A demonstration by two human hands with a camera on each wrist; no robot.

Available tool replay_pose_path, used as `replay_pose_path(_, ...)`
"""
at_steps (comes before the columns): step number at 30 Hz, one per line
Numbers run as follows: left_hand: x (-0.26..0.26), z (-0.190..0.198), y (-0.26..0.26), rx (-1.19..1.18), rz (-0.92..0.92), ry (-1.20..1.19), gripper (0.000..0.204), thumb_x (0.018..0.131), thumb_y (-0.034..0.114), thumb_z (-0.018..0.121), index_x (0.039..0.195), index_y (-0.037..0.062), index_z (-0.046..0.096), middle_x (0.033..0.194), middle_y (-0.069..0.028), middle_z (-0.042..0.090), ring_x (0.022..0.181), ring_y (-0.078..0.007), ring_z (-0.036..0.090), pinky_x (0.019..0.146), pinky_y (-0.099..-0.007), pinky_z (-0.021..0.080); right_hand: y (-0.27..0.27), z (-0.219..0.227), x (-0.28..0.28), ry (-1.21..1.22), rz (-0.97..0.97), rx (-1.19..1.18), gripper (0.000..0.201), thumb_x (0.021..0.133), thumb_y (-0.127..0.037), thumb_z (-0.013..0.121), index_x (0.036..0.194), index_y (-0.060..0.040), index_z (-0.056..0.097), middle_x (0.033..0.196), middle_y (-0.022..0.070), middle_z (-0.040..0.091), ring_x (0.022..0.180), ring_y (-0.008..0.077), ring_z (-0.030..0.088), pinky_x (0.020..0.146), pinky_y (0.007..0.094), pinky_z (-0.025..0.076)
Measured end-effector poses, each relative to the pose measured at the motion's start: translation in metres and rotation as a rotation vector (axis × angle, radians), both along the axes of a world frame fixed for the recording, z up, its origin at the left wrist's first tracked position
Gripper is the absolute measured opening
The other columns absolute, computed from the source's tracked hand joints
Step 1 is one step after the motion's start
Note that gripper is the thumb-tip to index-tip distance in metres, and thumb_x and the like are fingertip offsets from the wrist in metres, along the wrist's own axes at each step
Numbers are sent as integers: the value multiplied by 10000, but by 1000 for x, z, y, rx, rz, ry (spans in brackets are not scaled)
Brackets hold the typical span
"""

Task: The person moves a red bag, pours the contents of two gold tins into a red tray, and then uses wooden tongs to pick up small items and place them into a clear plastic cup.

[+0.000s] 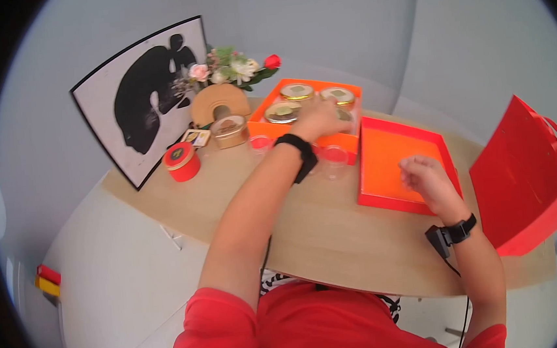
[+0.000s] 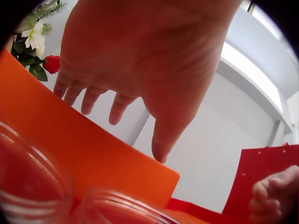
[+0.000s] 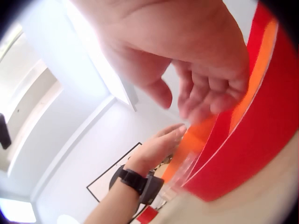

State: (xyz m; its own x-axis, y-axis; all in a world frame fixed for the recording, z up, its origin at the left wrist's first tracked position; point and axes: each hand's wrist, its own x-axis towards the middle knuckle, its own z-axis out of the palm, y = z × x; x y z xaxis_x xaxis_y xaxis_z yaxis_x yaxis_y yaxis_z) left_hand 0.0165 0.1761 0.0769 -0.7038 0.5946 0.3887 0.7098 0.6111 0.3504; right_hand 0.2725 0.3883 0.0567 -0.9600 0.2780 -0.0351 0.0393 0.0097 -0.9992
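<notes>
My left hand (image 1: 318, 118) reaches over the orange box (image 1: 268, 128) from the front. Its fingers point down, straight and spread, with fingertips close to the box's rim in the left wrist view. Jars with gold-rimmed lids (image 1: 297, 92) sit in the box, and the hand partly covers the front right jar (image 1: 344, 114). Above the red box lid (image 1: 395, 205) with an orange inside hangs my right hand (image 1: 426, 179). In the right wrist view its fingers are loosely curled, with nothing in them.
Clear plastic jars (image 1: 334, 162) stand before the box. Left of them are a clear-sided container (image 1: 229, 133), a red round tin (image 1: 182, 162), flowers (image 1: 237, 69) and a framed picture (image 1: 148, 92). A red gift bag (image 1: 521, 181) stands at the right edge of the table (image 1: 335, 235).
</notes>
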Motion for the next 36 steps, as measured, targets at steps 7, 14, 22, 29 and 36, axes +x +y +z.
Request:
replay_pose_path(7, -6, 1, 11, -218, 57, -136, 1025, 769, 613, 868, 1509, -32, 573, 1560, -385, 508, 1508, -468, 477, 1216, -494, 443, 33, -32, -12, 2, -63, -5, 176, 1052, -247, 712, 1050, -70, 719, 856, 7, 685, 765, 109, 646, 713, 256, 511)
replay_pose_path(14, -22, -5, 34, -349, 99, -47, 1019, 752, 629, 865, 1497, 6, 556, 1557, -352, 543, 1459, -466, 544, 1168, -500, 490, 38, -40, -10, 31, -81, -132, 143, 1035, -202, 713, 992, -67, 696, 847, 20, 683, 752, 119, 643, 698, 262, 513)
replay_pose_path(22, -11, 19, 29, -223, 68, -149, 1037, 697, 508, 876, 1543, -2, 559, 1381, -273, 697, 1316, -376, 674, 1115, -415, 524, 41, -47, -13, 49, -81, -143, 161, 1035, -198, 711, 988, -46, 697, 855, 41, 688, 766, 138, 653, 716, 281, 533)
replay_pose_path(29, 70, 64, 34, 56, -117, 56, 955, 773, 405, 884, 1549, -24, 529, 1475, -249, 609, 1342, -360, 639, 1118, -421, 521, 44, -49, -14, 17, -74, -249, 373, 1055, -390, 721, 1155, -34, 678, 975, 79, 703, 880, 170, 677, 813, 315, 559)
replay_pose_path(36, 158, 29, 65, 119, -639, -47, 1004, 744, 298, 940, 1579, -15, 479, 1513, -229, 560, 1434, -350, 555, 1187, -439, 467, 44, -23, 0, 131, 76, -739, 795, 1068, -704, 541, 1534, -60, 509, 1466, 195, 593, 1412, 307, 566, 1135, 503, 499)
